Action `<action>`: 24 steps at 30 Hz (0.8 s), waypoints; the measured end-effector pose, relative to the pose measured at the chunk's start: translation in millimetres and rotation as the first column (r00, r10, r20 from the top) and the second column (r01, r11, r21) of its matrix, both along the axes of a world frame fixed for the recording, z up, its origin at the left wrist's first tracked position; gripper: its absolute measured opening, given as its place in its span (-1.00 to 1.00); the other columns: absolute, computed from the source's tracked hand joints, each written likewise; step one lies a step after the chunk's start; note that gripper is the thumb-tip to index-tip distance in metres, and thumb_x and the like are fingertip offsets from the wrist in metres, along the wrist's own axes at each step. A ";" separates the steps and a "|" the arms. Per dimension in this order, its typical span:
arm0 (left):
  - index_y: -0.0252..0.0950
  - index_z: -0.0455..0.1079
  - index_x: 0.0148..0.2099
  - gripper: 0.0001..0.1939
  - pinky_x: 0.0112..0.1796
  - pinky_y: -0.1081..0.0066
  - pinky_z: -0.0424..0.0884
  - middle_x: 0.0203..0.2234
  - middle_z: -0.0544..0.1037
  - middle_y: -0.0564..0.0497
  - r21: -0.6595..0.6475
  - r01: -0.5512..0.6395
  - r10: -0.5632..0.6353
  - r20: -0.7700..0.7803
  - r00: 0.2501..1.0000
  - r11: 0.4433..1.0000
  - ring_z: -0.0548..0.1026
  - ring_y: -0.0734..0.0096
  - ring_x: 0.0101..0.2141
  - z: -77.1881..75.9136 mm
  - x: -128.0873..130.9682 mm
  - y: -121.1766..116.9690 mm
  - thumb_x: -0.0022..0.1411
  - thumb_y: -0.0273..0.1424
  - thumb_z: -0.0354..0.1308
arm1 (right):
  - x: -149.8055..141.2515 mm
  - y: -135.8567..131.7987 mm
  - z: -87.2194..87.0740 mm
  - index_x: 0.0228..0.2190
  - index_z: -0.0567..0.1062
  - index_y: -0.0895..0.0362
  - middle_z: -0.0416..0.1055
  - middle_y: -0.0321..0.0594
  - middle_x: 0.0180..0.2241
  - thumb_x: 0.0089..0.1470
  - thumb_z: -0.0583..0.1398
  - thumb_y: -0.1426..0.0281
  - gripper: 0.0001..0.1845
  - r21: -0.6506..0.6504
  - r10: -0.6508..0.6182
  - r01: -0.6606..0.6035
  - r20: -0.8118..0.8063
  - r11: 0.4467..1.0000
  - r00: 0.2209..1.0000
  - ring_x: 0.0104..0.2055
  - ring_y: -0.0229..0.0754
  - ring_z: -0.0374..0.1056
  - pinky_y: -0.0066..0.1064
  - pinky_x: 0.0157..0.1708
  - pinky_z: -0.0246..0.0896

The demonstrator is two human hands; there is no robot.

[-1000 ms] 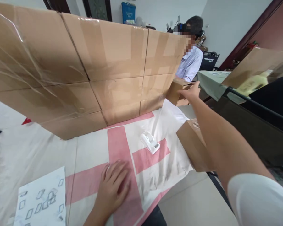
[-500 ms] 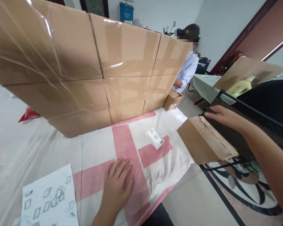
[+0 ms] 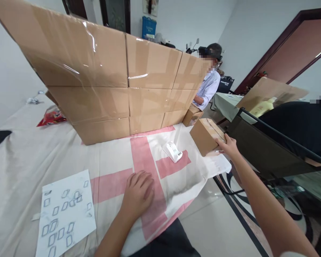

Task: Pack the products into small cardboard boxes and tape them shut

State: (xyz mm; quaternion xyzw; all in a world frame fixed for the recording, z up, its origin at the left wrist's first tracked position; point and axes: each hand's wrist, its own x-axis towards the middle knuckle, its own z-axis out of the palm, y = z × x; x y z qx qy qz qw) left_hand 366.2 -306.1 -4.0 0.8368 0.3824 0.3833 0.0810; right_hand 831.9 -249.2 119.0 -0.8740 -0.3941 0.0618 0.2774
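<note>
My right hand (image 3: 228, 145) grips the near right end of a small cardboard box (image 3: 205, 138), held tilted at the table's right edge. My left hand (image 3: 139, 187) rests on the pink and white cloth (image 3: 115, 157), fingers loosely bent and holding nothing visible. A white tape dispenser (image 3: 172, 151) lies on the cloth between my left hand and the box. To the left of my left hand is a sheet of paper (image 3: 77, 214) with small drawn rectangles.
Taped cardboard boxes (image 3: 101, 103) stand as a tall wall across the table. Behind its right end sits another person (image 3: 210, 84), beside a small box (image 3: 192, 115). A red packet (image 3: 52, 116) lies at the left. A dark folding chair (image 3: 270, 146) stands at the right.
My right hand and its box have moved left, closer to the table; the hand's grip has shifted to the box's near right end. My left hand stays on the cloth. The view has shifted slightly.
</note>
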 end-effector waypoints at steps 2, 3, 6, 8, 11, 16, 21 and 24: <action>-0.19 0.50 -0.03 -0.77 0.12 0.00 0.29 0.01 0.62 -0.08 -0.004 -0.013 0.014 0.014 1.000 1.000 0.47 0.05 0.10 -0.8 -1.3 1.7 0.34 -0.45 0.07 | -1.6 31.7 3.5 0.43 0.09 0.32 -0.06 0.30 0.41 0.02 0.26 -0.04 0.14 0.016 0.016 -0.015 -0.061 1.000 0.998 0.43 0.31 -0.01 -0.28 -0.42 0.56; -0.19 0.50 -0.03 -0.77 0.12 0.00 0.30 0.01 0.63 -0.08 -0.008 -0.021 0.021 0.024 0.999 1.000 0.47 0.05 0.10 -1.1 -1.2 2.9 0.34 -0.45 0.07 | -2.1 44.3 5.0 0.43 0.08 0.32 -0.06 0.31 0.41 0.03 0.26 -0.03 0.14 0.019 0.021 -0.019 -0.068 1.000 0.997 0.42 0.31 0.00 -0.28 -0.38 0.57; -0.20 0.51 -0.04 -0.77 0.10 -0.01 0.33 0.00 0.63 -0.07 -0.011 -0.037 0.038 0.067 0.997 0.999 0.48 0.05 0.10 0.5 0.5 4.9 0.32 -0.46 0.09 | -2.6 66.9 9.4 0.43 0.11 0.28 -0.02 0.32 0.40 0.07 0.25 -0.04 0.09 -0.009 0.032 -0.033 -0.053 0.999 0.998 0.43 0.25 -0.02 -0.21 -0.16 0.54; -0.19 0.51 -0.05 -0.77 0.09 0.00 0.35 -0.02 0.64 -0.06 0.006 -0.038 0.037 0.106 0.994 0.999 0.49 0.06 0.09 6.0 -1.9 2.5 0.31 -0.47 0.10 | -4.1 69.4 12.5 0.40 0.18 0.24 0.00 0.30 0.40 0.10 0.23 -0.07 0.02 -0.049 0.021 -0.022 -0.019 0.999 1.000 0.45 0.27 -0.05 -0.05 0.14 0.37; -0.16 0.51 -0.05 -0.76 0.11 0.04 0.37 -0.01 0.64 -0.04 0.044 -0.045 0.037 0.184 0.982 0.998 0.48 0.12 0.10 22.9 -23.5 -7.3 0.31 -0.50 0.11 | -16.5 63.1 16.5 0.33 0.31 0.16 -0.07 0.27 0.44 0.06 0.23 -0.16 -0.02 0.011 -0.033 0.031 0.162 0.999 0.986 0.46 0.50 -0.13 0.31 0.34 -0.11; -0.10 0.52 0.00 -0.75 0.15 0.11 0.42 0.00 0.62 -0.03 0.014 -0.202 0.188 0.307 0.933 0.979 0.49 0.17 0.11 52.5 -120.5 -9.3 0.34 -0.47 0.15 | -93.6 70.3 11.9 0.27 0.33 0.20 0.21 0.32 0.28 0.14 0.15 -0.10 -0.15 0.385 0.182 -0.421 0.523 0.821 0.833 0.37 0.42 0.10 0.27 0.32 0.00; -0.19 0.49 0.01 -0.71 0.14 0.05 0.45 0.02 0.59 -0.12 -0.360 -0.358 0.504 0.518 0.691 0.861 0.52 0.08 0.09 59.0 -236.1 80.5 0.31 -0.20 0.20 | -265.7 100.7 -4.3 0.22 0.33 0.09 0.35 0.12 0.16 0.20 0.19 0.12 -0.38 0.340 0.665 -0.856 0.540 0.390 0.517 0.28 0.26 0.26 0.28 0.27 0.16; -0.22 0.30 0.22 -0.42 0.00 0.11 0.54 0.23 0.42 -0.28 -0.591 -0.266 0.626 0.561 0.542 0.761 0.55 0.09 0.06 56.5 -277.7 172.9 0.20 -0.20 0.30 | -392.9 114.4 -8.9 0.24 0.31 0.00 0.26 0.06 0.28 0.25 0.20 0.24 -0.45 0.291 0.851 -0.954 0.480 0.074 0.213 0.36 0.18 0.20 0.21 0.34 0.13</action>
